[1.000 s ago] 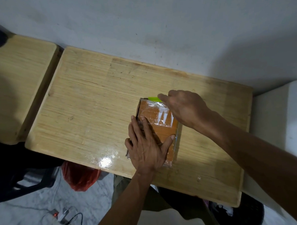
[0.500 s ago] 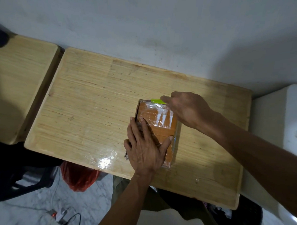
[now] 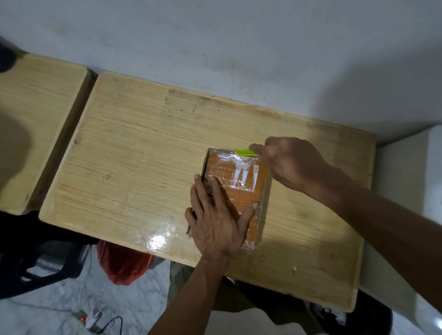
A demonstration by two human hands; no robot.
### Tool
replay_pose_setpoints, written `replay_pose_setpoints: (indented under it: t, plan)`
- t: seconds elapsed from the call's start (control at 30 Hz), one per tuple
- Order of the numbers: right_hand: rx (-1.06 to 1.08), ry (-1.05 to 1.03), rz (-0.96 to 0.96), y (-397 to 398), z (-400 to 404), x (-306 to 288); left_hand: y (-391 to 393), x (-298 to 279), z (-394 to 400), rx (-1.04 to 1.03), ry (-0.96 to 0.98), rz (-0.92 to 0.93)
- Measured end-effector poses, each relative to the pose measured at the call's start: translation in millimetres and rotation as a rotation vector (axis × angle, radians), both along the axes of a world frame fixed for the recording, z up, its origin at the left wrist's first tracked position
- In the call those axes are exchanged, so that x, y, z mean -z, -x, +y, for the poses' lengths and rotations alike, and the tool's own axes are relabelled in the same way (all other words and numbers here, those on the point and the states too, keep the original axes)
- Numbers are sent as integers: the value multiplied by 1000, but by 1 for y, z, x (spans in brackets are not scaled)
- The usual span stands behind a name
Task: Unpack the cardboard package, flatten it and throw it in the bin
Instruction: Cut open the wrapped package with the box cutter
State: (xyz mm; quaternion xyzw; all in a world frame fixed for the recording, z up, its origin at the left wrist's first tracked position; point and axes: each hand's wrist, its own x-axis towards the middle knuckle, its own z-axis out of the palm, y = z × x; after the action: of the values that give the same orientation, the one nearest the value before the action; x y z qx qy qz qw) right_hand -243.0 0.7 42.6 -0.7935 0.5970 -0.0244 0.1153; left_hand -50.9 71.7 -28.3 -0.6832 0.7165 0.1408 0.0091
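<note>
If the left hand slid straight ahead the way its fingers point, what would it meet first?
The left hand lies flat on the taped package, fingers pointing away toward the wall. Going on, it would cross the package's top and probably meet the green tool at the far edge; the right hand holds it.

The near left part of the cardboard package (image 3: 243,181) is covered by the left hand (image 3: 218,218). Most of a green tool (image 3: 244,152) is hidden inside the right hand (image 3: 290,161), so its kind cannot be told.
</note>
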Motion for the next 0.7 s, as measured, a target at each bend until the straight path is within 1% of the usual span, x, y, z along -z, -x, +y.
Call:
replay_pose_setpoints:
  t: [0.2,0.37,0.47,0.7]
  plan:
    - [-20,-31,-42,11,5,-1,-1,1,1,6,0,9]
    - [-36,-55,12,20,7,0,-1,2,0,1,-19,17]
    - [4,-79,73,28,11,2,-1,1,0,-1,-19,17]
    - [50,-108,67,43,29,5,-1,1,0,-2,-28,18]
